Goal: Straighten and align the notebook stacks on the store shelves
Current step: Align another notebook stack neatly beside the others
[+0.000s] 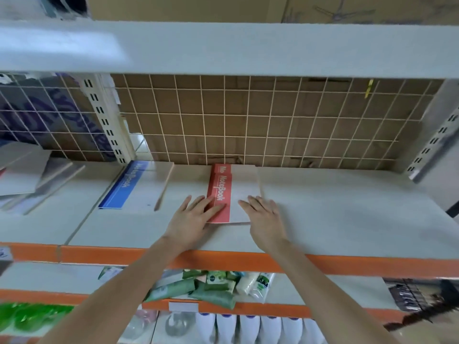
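Red-spined notebook stack (pixel 229 194) — left hand (pixel 192 217) and right hand (pixel 264 214) lie flat, fingers spread, flanking its near end; push evenly, square to the shelf's orange edge (pixel 347 265).

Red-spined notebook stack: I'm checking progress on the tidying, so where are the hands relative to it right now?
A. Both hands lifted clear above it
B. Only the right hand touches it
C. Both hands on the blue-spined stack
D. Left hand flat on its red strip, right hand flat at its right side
D: the left hand lies flat on the red strip of the red-spined notebook stack, and the right hand rests open at its right side.
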`<state>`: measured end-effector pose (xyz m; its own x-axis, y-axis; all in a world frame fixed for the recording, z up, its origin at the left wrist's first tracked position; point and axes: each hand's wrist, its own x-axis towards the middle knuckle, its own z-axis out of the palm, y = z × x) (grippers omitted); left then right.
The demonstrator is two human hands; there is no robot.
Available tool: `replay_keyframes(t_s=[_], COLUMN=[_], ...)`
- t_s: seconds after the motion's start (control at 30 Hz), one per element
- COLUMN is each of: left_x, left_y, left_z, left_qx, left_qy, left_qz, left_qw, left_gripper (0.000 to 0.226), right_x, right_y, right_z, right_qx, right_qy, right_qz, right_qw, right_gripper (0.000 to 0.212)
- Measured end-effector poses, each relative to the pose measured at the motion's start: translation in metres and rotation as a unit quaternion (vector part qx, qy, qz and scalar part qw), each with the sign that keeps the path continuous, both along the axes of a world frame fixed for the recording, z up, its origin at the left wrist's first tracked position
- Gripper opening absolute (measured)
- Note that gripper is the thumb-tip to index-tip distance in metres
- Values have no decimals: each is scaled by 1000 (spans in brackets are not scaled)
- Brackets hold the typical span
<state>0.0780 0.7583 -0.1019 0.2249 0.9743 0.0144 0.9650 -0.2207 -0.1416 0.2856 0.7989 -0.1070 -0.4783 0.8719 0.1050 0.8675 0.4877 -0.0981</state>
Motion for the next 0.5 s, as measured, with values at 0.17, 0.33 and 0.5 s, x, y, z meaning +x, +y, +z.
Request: replay_keyframes(t_s=[0.17,0.33,0.5], left_x=[-10,-10,-13], left_y=[0,0,-2], left_z=[-4,-6,-3], left_qx=[-57,-34,-23], left_qy=[-52,-63,-62], left_qz=[49,43,26], left_qw=[996,997,997], left_gripper=[80,84,111], right_x=[3,13,27], right_y=[16,20,13], right_z=[4,12,8], right_qx=[-150,-271,-242], right_qy=[72,109,114], right_qz=[-5,15,-1], right_qw=[986,956,964], right_gripper=[69,79,74])
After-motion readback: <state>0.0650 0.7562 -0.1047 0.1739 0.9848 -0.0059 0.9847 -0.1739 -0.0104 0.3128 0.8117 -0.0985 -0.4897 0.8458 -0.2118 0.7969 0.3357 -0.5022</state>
